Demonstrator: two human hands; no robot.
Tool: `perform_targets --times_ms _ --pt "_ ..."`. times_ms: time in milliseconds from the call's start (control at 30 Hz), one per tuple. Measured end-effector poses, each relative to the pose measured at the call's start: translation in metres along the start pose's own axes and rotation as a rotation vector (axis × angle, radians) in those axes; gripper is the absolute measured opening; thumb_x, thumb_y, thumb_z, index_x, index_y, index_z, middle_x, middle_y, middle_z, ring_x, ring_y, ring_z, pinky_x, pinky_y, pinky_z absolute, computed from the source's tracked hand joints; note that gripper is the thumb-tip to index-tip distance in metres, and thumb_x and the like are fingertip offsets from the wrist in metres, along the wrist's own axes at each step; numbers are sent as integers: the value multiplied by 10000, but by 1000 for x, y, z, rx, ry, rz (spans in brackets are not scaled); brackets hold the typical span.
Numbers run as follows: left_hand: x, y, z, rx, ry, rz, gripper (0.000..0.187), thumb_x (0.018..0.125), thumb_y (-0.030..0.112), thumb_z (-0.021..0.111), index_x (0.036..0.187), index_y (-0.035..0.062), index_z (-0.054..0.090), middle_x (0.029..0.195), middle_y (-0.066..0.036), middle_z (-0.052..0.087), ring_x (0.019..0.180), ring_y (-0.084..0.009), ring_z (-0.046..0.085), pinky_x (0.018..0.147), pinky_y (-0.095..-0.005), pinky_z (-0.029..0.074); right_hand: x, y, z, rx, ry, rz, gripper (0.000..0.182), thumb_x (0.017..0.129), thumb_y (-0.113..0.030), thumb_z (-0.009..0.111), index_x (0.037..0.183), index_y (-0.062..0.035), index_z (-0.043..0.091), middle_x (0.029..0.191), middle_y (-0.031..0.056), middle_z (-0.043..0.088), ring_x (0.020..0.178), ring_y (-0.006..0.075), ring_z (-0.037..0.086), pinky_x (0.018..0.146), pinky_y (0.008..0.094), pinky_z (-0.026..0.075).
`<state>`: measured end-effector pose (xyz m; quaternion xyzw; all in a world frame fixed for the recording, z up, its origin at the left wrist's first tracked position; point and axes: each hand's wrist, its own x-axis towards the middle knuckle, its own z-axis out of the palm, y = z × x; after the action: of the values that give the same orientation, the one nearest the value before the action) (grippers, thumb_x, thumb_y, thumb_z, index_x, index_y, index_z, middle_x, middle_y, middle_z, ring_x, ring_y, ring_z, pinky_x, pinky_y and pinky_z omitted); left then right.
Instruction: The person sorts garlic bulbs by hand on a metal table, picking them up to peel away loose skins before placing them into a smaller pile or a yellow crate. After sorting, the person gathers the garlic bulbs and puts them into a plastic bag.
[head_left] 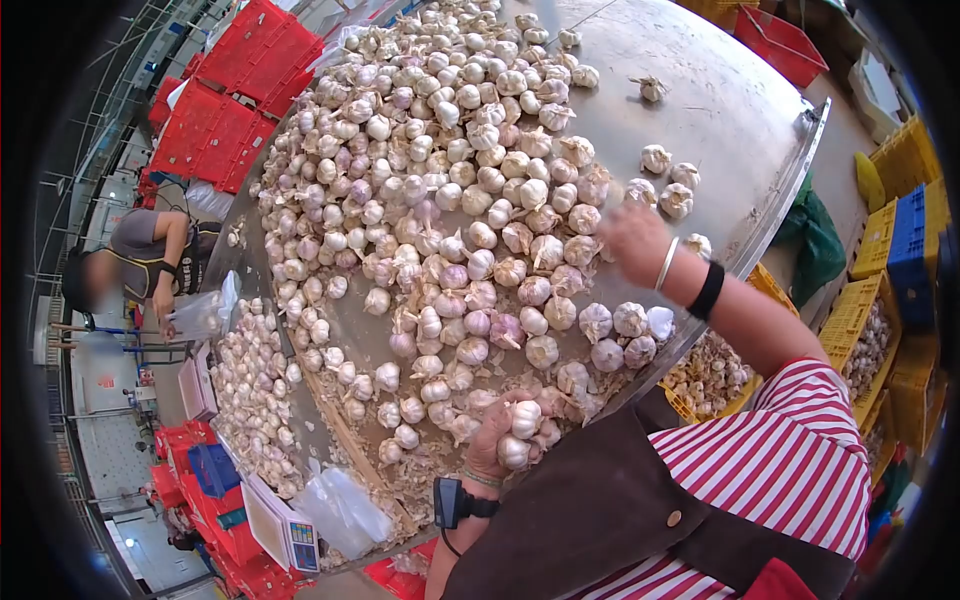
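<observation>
My left hand [493, 436], a wrist device strapped above it, curls around a few white garlic bulbs [524, 419] near the front of the metal table. My right hand [636, 243], with a white bangle and a black wristband, is over the right edge of the garlic heap [430, 200]. Motion smears its fingers, so whether they grip a bulb cannot be made out. Between my hands lies a small group of bulbs [607, 355]. Several loose bulbs [677, 200] sit beyond my right hand on bare metal.
A metal table [700, 90] carries the heap and loose skins. Left are a second garlic pile [250, 380], a scale [285, 525], plastic bags [345, 510] and a co-worker [150, 250]. Red crates [215, 140] stand behind; yellow crates [860, 290] with garlic stand at right.
</observation>
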<state>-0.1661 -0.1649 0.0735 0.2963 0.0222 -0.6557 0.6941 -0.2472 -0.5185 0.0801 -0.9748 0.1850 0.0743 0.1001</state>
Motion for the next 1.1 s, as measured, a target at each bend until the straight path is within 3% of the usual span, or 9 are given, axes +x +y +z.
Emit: perform_targets --times_ms 267,367,400,500,567,633,833,967,1100 --pt "11 -5 -11 44 84 59 348 956 305 576 1163 26 548 1256 -219 542 1086 -319 610 628 -337 601 15 45 12 8 -139 78 348 768 -145 662 1092 -46 582 1110 181 591 1051 358 599 869 432 510" --pt "13 -2 -9 -21 117 -58 506 965 504 494 1266 99 533 1261 -220 532 1133 -358 570 618 -350 584 7 -5 -32 286 -192 27 386 731 -192 689 1054 -17 568 961 200 639 940 356 639 820 441 530" --pt "18 0 3 -39 97 -63 607 931 601 466 1267 100 541 1260 -228 536 1107 -355 583 614 -353 581 4 -28 -37 410 -217 -97 388 710 -97 636 1089 -41 577 962 194 634 920 376 633 796 445 524" --pt "25 3 15 -36 29 -76 812 847 760 438 1244 60 549 1266 -239 537 1073 -340 606 634 -362 589 -14 -80 -43 782 -295 -493 602 751 -289 793 1238 -36 547 1059 200 645 991 362 636 884 410 513" --pt "25 3 10 -20 -12 -78 915 798 823 437 1219 18 549 1271 -244 535 1065 -327 615 659 -369 599 6 -89 -35 838 -283 -444 576 771 -294 782 1242 -47 562 1083 198 649 994 374 635 876 427 512" --pt "20 -2 -8 -145 -117 -55 838 804 786 485 1235 72 562 1253 -256 541 1026 -378 608 595 -376 566 41 -77 -16 577 94 -327 432 803 -196 721 1189 -49 594 1046 177 644 949 382 627 836 448 515" --pt "3 -1 -4 -117 -66 14 813 825 748 480 1138 4 577 1147 -265 577 920 -317 632 631 -367 569 109 -37 46 -32 365 -281 103 787 -140 597 801 -110 694 847 79 624 971 265 585 829 396 477" --pt "-13 2 9 -66 80 82 936 822 738 481 1222 -106 537 1082 -175 623 810 -229 647 636 -339 558 128 -44 47 -283 -9 -285 116 777 -152 606 859 -122 683 939 60 631 952 241 580 844 418 451" --pt "-19 3 -2 -246 57 114 746 886 611 517 1243 -43 554 1180 -197 600 807 -231 639 573 -364 551 105 -46 17 -14 159 -238 301 746 -82 626 1043 -118 660 899 110 633 943 310 603 845 428 473"
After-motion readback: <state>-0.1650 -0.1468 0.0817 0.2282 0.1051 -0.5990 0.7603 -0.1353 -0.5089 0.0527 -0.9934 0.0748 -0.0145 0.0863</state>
